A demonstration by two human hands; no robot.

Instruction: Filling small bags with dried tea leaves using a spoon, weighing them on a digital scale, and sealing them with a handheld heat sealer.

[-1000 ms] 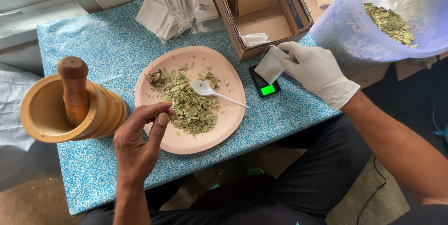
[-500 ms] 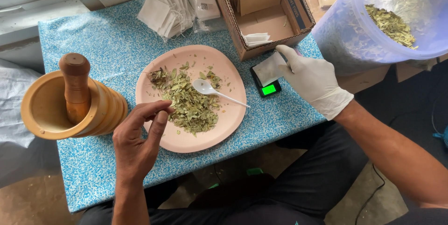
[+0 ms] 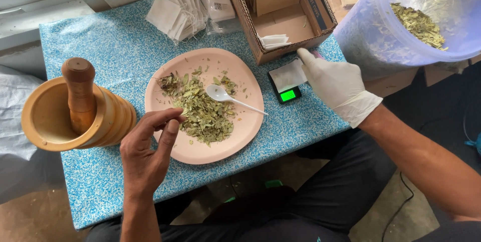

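Gloved right hand point(image 3: 336, 82) is resting on the small white paper sachet point(image 3: 287, 75), flat and pale, lying on the black pocket scale point(image 3: 284, 89) beside the pink plate point(image 3: 200, 149); fingers together, pressing it. Bare left hand point(image 3: 148, 154) is pinching dried green leaves point(image 3: 203, 112).

Small white paper sachet point(image 3: 287, 74), flat and slightly curled, lying on a black pocket scale point(image 3: 284, 87) with a lit green display, just beside the pink plate's point(image 3: 200, 149) right rim; dried green leaf pile point(image 3: 203, 114), loose and crumbled, heaped mid-plate
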